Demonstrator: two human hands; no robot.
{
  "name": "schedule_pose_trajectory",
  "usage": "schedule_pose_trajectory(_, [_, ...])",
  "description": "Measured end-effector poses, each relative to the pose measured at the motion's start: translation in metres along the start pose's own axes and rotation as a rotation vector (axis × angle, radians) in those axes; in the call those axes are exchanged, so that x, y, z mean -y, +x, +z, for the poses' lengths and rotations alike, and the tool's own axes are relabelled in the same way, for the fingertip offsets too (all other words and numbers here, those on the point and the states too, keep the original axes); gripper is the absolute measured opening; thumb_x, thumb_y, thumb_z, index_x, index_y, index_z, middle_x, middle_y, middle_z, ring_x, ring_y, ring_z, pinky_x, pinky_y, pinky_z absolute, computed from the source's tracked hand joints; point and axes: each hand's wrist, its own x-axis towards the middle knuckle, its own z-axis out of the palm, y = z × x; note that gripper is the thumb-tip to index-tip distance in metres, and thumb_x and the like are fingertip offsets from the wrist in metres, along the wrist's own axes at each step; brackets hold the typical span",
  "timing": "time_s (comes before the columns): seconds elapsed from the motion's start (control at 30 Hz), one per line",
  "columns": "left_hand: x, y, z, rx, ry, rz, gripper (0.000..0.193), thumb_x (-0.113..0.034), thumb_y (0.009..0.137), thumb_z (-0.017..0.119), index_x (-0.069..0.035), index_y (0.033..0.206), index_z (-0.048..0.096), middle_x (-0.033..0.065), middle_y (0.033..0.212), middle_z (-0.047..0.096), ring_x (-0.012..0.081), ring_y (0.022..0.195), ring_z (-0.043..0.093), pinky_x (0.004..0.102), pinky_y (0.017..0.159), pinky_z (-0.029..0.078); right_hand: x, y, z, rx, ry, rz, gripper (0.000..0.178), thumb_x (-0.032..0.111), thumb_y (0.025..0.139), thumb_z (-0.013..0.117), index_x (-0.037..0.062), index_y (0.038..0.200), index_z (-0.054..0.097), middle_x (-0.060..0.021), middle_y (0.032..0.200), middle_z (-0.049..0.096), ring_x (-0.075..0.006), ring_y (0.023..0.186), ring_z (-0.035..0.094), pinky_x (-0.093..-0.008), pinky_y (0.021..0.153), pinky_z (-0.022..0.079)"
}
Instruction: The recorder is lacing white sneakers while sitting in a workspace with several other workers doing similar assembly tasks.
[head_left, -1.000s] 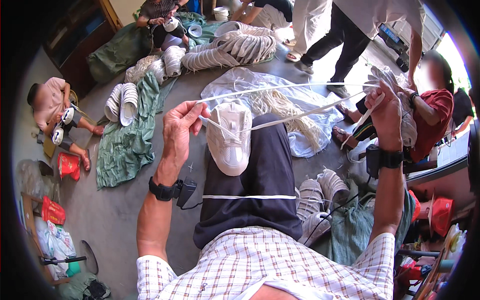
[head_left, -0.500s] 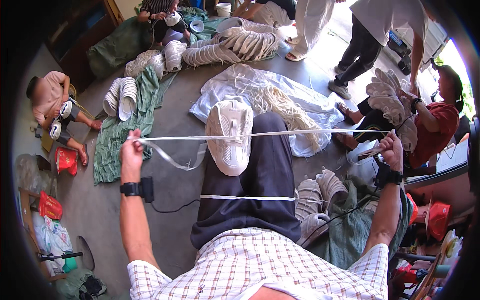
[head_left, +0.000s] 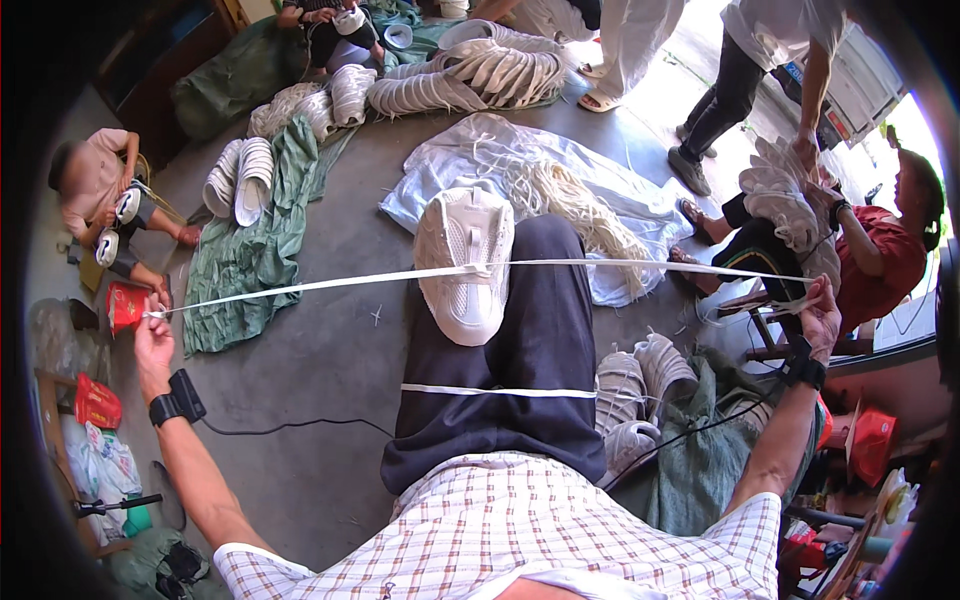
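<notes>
On my raised left thigh rests a white shoe [head_left: 463, 285], its toe toward me. A flat white shoelace [head_left: 380, 279] runs taut across it, passing at the shoe's lower lacing area. My left hand [head_left: 155, 345], far out to the left, pinches one end of the lace. Its other end is gripped in my right hand [head_left: 821, 318] on the right side, where some loose lace hangs by the fingers. Around both my thighs goes a thin white strap [head_left: 498, 391].
Several white shoes [head_left: 640, 385] lie right of my legs by a green sack [head_left: 690, 450]. Ahead, a bundle of cream laces [head_left: 565, 205] lies on a white sheet [head_left: 450, 150]. Rows of shoe uppers [head_left: 470, 80] lie farther back. People work around me; a person in red [head_left: 880, 250] sits at right.
My left hand has moved outward to the left and a little down, drawing the slack lace straight. My right hand has shifted slightly right and down.
</notes>
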Motion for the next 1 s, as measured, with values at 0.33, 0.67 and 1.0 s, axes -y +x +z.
schedule_pose_trajectory(0.33, [-0.086,0.001,-0.059,0.197,-0.369,0.104,0.039,-0.008,0.102,0.047,0.003,0.14,0.047,0.0145,0.134,0.06,0.0148,0.079,0.055,0.027,0.069,0.05,0.033,-0.026,0.02,0.142,0.008,-0.203,0.05,0.011,0.1,0.041,-0.0194,0.139,0.035,-0.032,0.139,0.05,-0.041,0.134,0.047,-0.049,0.113,0.042])
schedule_pose_trajectory(0.67, [-0.044,-0.013,-0.025,0.352,-0.098,0.094,0.039,-0.02,0.106,0.045,-0.007,0.143,0.047,0.0017,0.136,0.061,0.0137,0.092,0.06,0.0293,0.075,0.048,-0.106,-0.102,0.099,-0.08,-0.946,-0.374,0.023,0.023,0.097,0.065,0.0023,0.105,0.072,-0.0056,0.088,0.071,-0.0108,0.076,0.062,-0.0217,0.07,0.049])
schedule_pose_trajectory(1.0, [0.041,-0.079,0.131,0.363,0.016,-0.012,0.041,-0.028,0.11,0.037,0.004,0.134,0.047,-0.0044,0.061,0.036,0.0031,0.045,0.029,0.0202,0.045,0.027,-0.295,-0.202,0.215,0.599,-0.968,-0.161,0.026,0.02,0.1,0.06,0.0005,0.088,0.07,-0.0033,0.073,0.067,-0.0087,0.064,0.058,-0.0239,0.062,0.046])
